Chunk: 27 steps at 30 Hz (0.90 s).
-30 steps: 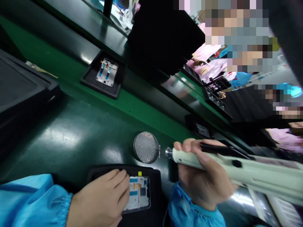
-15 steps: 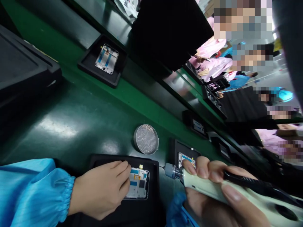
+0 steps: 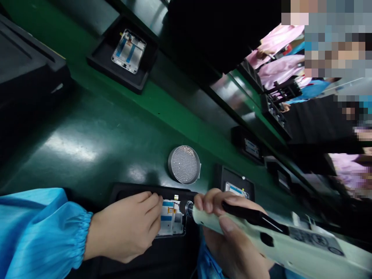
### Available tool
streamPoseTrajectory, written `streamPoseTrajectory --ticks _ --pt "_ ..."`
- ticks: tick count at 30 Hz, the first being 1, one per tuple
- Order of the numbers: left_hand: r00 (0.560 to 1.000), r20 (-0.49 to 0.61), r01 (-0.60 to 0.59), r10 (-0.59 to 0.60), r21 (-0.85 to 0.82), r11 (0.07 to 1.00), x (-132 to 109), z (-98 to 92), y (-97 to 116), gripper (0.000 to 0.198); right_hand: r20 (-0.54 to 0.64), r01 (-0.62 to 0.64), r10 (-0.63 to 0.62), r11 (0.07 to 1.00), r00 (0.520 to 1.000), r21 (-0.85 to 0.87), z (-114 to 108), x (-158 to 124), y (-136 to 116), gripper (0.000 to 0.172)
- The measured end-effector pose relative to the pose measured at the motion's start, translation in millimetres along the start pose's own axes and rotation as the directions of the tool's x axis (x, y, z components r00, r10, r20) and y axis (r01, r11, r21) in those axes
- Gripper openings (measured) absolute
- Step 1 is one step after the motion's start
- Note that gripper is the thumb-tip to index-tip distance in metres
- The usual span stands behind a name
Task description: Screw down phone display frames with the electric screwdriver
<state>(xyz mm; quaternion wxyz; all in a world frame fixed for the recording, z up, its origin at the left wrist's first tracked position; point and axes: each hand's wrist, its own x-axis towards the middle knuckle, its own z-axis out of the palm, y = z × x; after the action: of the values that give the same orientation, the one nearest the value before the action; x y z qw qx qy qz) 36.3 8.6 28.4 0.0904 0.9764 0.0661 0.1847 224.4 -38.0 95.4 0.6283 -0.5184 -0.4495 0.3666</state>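
My right hand [image 3: 232, 221] is wrapped round a pale green electric screwdriver [image 3: 270, 240] with a black lever along its upper side. The screwdriver's grey nose lies over the upper right part of a phone frame [image 3: 174, 228]; its tip is hard to make out. This frame has blue strips and an orange flex piece, and lies in a black tray [image 3: 128, 188]. With fingers together, my left hand [image 3: 130, 224] grips the frame's left side and hides it. Just beyond the tray stands a round grey dish [image 3: 184, 164] with a dotted, perforated-looking surface holding small shiny bits along its far rim.
Another black tray with a phone frame [image 3: 129, 52] sits at the upper left. More trayed frames lie to the right, one [image 3: 236, 189] close behind my right hand. Stacked black trays [image 3: 26, 58] stand at left on the green bench [image 3: 95, 131]. People in pink and blue clothing are beyond.
My right hand has brought the screwdriver leftward, from beside the tray to over the phone frame. My left hand stays on the frame. The camera view has shifted slightly.
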Motion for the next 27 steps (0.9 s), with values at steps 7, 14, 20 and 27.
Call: streamPoseTrajectory --ticks 7,14,20,27 --pt "1.0 -0.027 -0.001 0.001 -0.001 1.0 1.2 -0.3 -0.1 0.043 0.089 -0.023 0.025 0.999 0.996 -0.022 4.2 -5.8 6.3 0.025" --pt "1.0 -0.018 -0.001 0.0 -0.013 1.0 1.7 0.4 0.3 0.041 0.088 -0.017 0.02 0.999 0.996 -0.04 6.9 -5.6 10.3 0.024" --pt "1.0 -0.001 -0.007 0.007 -0.021 1.0 1.8 -0.6 0.2 0.04 0.091 -0.022 0.025 0.999 0.996 -0.042 9.7 -4.1 8.7 0.023" --pt "0.999 0.039 -0.006 0.008 -0.038 0.999 2.7 -1.0 0.2 0.038 0.104 -0.011 0.017 0.999 0.994 -0.051 10.5 -3.6 9.2 0.023"
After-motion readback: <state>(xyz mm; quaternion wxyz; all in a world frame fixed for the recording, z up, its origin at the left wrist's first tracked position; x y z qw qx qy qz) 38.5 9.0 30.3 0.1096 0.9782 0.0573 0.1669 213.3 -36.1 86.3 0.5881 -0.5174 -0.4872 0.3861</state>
